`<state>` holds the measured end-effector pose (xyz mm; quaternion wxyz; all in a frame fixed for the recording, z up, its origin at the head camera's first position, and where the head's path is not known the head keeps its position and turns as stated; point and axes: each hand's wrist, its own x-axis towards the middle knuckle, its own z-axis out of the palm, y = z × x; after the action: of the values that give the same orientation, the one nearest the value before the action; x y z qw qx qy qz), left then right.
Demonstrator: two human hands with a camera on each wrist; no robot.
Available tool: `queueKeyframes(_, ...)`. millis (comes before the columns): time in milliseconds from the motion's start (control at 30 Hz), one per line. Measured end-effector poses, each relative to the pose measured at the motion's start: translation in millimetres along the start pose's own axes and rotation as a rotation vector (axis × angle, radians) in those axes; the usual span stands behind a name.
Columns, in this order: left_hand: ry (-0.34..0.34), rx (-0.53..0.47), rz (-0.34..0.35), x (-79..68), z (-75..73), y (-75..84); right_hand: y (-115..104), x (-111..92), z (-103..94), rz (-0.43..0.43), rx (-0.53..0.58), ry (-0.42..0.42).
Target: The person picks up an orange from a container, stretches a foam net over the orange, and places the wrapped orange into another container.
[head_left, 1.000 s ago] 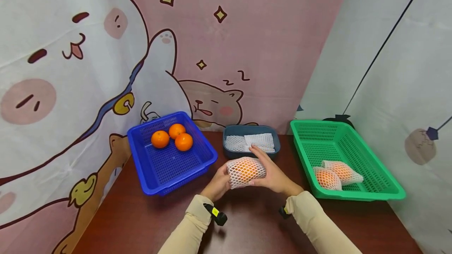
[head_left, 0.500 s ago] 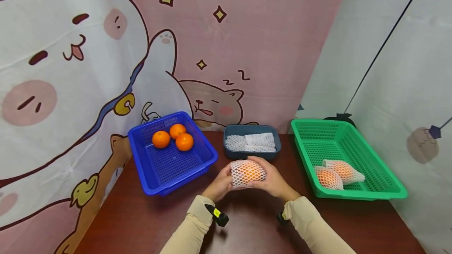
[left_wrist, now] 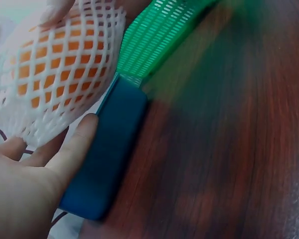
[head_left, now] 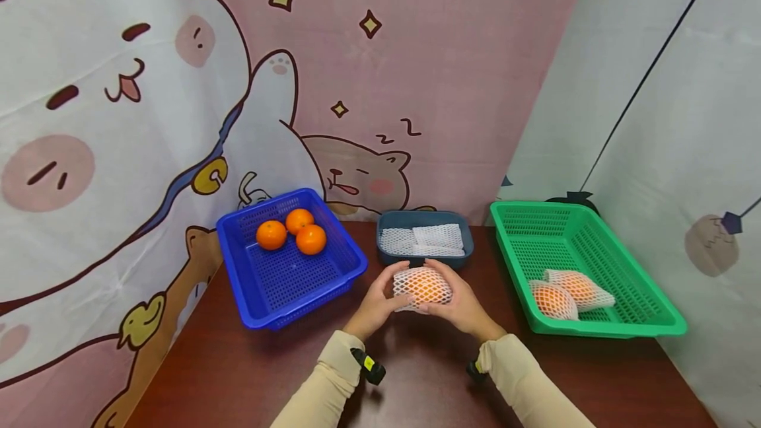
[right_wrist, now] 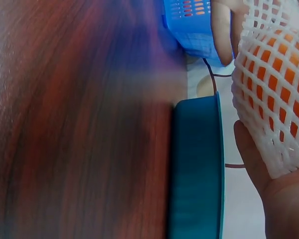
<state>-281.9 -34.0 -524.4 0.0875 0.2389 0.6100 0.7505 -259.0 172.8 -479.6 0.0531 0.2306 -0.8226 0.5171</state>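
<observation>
An orange [head_left: 425, 286] in a white foam net sleeve is held above the table between both hands. My right hand [head_left: 465, 308] grips its right end, thumb in front and fingers behind. Around the sleeve's left end curl the thumb and fingers of my left hand [head_left: 376, 304]. In the left wrist view the net's gathered tip [left_wrist: 27, 127] meets the left hand's fingers. The right wrist view shows the netted orange [right_wrist: 276, 92] against the right palm, with part of it cut off by the frame edge.
A blue basket [head_left: 291, 319] at left holds 3 bare oranges [head_left: 311, 239]. Behind the hands, a dark blue-grey bin [head_left: 392, 260] contains white foam nets [head_left: 436, 238]. The green basket [head_left: 606, 329] at right has 2 netted oranges [head_left: 553, 300]. A printed curtain hangs behind.
My left hand has shifted its hold, its fingers now spread higher over the sleeve's left end. The netted orange has moved slightly right. My right hand's fingers have come down closer round it.
</observation>
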Motion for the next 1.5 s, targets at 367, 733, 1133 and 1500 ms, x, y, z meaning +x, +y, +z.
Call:
queueKeyframes(367, 0.044, 0.304, 0.086, -6.7, 6.2, 27.3, 41.7, 0.6, 9.4, -0.045, -0.034, 0.024)
queueKeyframes(733, 0.051, 0.922, 0.269, -1.0, -25.1, 39.8, 48.3, -4.0, 11.8, -0.023, -0.05, 0.031)
queueKeyframes(1133, 0.08, 1.342, 0.228, -23.0, -74.8, 60.4, 50.5, -7.7, 6.4, -0.026, -0.061, 0.046)
queueKeyframes(1500, 0.1, 1.368, 0.155, -36.6, -98.9, 53.1, 7.5, -13.5, -1.6, -0.024, -0.096, 0.029)
